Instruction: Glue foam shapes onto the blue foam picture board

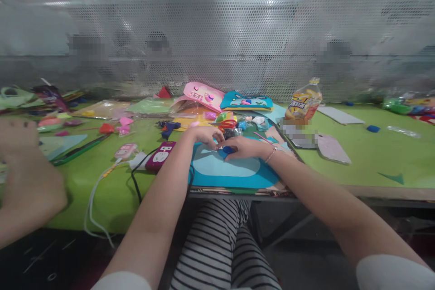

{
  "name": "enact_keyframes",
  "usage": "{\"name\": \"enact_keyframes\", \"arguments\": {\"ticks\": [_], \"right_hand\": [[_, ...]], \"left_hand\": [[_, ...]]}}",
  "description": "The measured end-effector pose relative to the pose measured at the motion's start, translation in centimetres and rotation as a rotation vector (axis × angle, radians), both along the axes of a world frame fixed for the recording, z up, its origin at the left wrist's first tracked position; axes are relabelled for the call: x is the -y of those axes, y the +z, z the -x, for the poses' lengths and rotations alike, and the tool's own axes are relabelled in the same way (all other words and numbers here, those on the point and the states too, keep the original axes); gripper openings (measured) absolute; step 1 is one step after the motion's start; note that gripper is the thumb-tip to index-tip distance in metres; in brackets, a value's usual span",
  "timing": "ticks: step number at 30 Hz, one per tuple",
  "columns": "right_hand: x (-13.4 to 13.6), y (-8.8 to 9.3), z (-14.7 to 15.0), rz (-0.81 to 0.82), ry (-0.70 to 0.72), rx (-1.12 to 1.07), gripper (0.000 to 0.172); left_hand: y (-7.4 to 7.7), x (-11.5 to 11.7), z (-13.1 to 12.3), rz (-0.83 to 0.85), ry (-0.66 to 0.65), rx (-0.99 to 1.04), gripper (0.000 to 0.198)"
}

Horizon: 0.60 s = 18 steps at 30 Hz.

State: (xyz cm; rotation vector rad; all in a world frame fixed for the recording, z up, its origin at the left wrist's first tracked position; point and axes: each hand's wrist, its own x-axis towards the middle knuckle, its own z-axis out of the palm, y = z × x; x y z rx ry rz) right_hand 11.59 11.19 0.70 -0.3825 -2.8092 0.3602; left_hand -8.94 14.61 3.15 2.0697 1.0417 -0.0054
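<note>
A blue foam sheet (238,182) with a light-blue rounded shape (217,166) on it lies on a board at the table's front edge. Over its upper part my right hand (246,147) holds a small dark-blue piece (226,150), perhaps foam, between thumb and fingers. My left hand (208,136) meets it from the left, fingertips pinched at the piece's left end; whatever they grip is too small to name. Behind my hands lie a pink foam craft (204,96) and a blue foam craft (246,101), both with raised face-like decorations.
A blue glue gun (169,129) and a maroon power strip (159,157) with cables are left of my arm. A snack bag (303,101) and a pink phone-like object (333,148) lie right. Another person's arm (30,190) rests far left. A perforated metal screen (217,41) stands behind.
</note>
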Motion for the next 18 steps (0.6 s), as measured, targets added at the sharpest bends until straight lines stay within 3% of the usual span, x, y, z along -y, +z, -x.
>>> {"name": "enact_keyframes", "arguments": {"ticks": [18], "right_hand": [[-0.34,-0.53,-0.03,-0.04,-0.002,0.012,0.042]], "left_hand": [[-0.32,-0.43,0.04,0.122,-0.012,0.074,0.052]]}}
